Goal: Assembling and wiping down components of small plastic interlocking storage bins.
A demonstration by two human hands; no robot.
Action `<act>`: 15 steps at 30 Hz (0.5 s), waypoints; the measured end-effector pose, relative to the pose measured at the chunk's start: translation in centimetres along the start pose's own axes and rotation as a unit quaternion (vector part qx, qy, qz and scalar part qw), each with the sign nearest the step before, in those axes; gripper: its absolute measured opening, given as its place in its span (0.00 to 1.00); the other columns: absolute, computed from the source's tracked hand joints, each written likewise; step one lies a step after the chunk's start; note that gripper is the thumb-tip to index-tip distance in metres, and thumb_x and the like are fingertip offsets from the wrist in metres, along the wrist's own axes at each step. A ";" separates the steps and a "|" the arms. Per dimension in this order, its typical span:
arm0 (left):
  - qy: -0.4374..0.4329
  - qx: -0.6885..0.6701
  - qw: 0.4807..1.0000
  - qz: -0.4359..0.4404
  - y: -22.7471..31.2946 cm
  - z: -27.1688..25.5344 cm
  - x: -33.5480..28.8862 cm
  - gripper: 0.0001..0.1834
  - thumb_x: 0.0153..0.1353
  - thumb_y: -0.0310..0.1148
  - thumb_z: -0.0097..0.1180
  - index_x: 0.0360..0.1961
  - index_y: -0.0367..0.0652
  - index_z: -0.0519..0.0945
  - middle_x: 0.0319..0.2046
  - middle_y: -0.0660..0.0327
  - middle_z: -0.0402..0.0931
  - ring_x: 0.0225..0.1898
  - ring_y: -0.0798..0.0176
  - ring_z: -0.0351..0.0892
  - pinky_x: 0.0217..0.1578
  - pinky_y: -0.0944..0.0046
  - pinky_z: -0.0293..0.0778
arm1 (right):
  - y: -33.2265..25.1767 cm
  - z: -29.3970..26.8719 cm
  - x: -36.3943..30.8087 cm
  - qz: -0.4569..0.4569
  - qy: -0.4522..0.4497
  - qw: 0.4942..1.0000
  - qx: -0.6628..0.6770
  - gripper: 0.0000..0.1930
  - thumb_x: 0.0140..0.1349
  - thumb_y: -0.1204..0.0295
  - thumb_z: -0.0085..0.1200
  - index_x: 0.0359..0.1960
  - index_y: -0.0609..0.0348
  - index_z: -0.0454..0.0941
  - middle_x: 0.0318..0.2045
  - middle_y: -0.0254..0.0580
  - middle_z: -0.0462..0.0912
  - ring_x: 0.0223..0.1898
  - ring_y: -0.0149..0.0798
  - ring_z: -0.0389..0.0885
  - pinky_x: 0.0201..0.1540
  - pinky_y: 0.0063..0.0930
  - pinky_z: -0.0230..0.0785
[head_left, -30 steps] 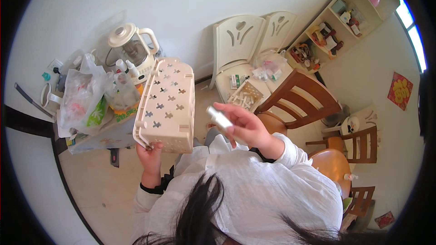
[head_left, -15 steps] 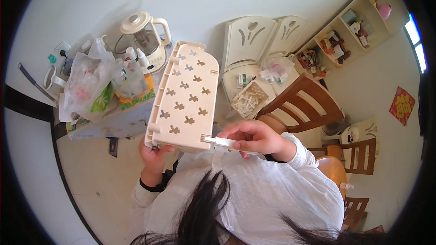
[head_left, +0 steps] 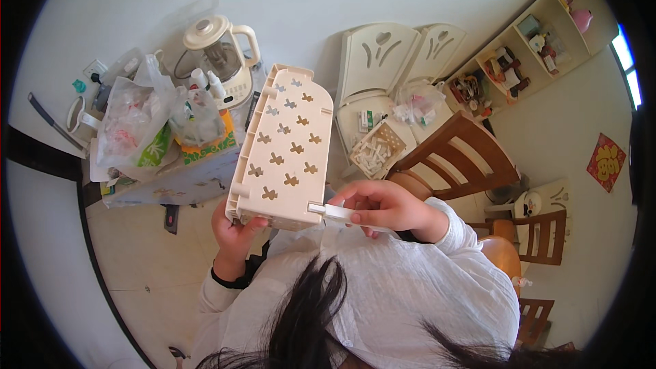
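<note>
Over the lap, the left hand (head_left: 236, 238) grasps the beige basket (head_left: 292, 163) by its near end; the right hand (head_left: 386, 208) pinches a white piece (head_left: 337, 214) at the basket's near-right corner. Looks light, stiff; I'd grasp the rim.

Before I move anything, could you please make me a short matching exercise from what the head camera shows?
Things:
1. Perforated beige bin
2. White piece at the bin's corner
3. Small basket
4. Wall decoration

Places or looks:
A. On the seat of a cream chair
B. Red and diamond-shaped
C. Held by the left hand
D. Held by the right hand

Pairs: 1-C, 2-D, 3-A, 4-B.
</note>
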State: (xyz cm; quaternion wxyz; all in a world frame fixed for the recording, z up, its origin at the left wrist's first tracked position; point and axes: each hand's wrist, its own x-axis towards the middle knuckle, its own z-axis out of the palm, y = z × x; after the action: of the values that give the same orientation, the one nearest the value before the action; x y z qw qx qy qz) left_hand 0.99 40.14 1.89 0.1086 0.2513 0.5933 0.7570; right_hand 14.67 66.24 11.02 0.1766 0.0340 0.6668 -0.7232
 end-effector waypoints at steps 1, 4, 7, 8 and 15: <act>0.002 -0.007 1.000 -0.009 -0.1 0.1 0.1 0.33 0.47 0.42 0.73 0.48 0.31 0.74 0.42 0.58 0.79 0.43 0.67 0.78 0.45 0.66 0.72 | 0.2 0.0 0.1 0.013 0.001 1.000 0.028 0.16 0.65 0.75 0.50 0.55 0.55 0.72 0.29 0.32 0.79 0.20 0.21 0.75 0.21 0.16 0.69; 0.005 -0.016 0.999 -0.032 -0.6 0.0 0.1 0.35 0.48 0.41 0.73 0.51 0.31 0.73 0.44 0.59 0.78 0.44 0.66 0.77 0.47 0.65 0.72 | 0.5 0.0 0.4 0.018 0.014 0.998 0.053 0.15 0.66 0.75 0.49 0.54 0.56 0.72 0.29 0.33 0.79 0.20 0.21 0.74 0.22 0.16 0.68; 0.015 0.000 1.000 -0.011 -1.8 -0.2 0.0 0.38 0.49 0.45 0.71 0.54 0.32 0.69 0.46 0.59 0.77 0.47 0.65 0.76 0.49 0.64 0.71 | 0.7 -0.3 0.4 0.007 0.001 0.999 0.048 0.16 0.66 0.76 0.47 0.56 0.58 0.69 0.30 0.35 0.79 0.22 0.23 0.75 0.23 0.17 0.69; 0.015 0.001 1.000 -0.012 -2.4 -0.6 -0.3 0.38 0.49 0.45 0.71 0.54 0.32 0.69 0.46 0.59 0.77 0.47 0.65 0.76 0.49 0.64 0.71 | 0.7 -0.2 0.3 0.007 0.000 0.999 0.050 0.16 0.66 0.76 0.47 0.56 0.58 0.69 0.30 0.35 0.79 0.22 0.23 0.75 0.23 0.17 0.69; 0.097 -0.098 0.990 -0.042 -6.3 -1.7 -0.6 0.41 0.55 0.55 0.62 0.58 0.33 0.63 0.53 0.57 0.72 0.53 0.63 0.73 0.54 0.62 0.69 | 0.8 -0.2 0.1 -0.161 0.015 0.972 0.169 0.27 0.56 0.84 0.45 0.61 0.65 0.61 0.48 0.46 0.74 0.37 0.28 0.76 0.30 0.19 0.74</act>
State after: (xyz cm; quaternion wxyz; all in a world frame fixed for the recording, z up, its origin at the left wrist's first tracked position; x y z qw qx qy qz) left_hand -0.17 40.17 -4.58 0.1066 0.1400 0.5339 0.8270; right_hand 14.80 66.43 10.17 0.0398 -0.0339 0.5343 -0.8437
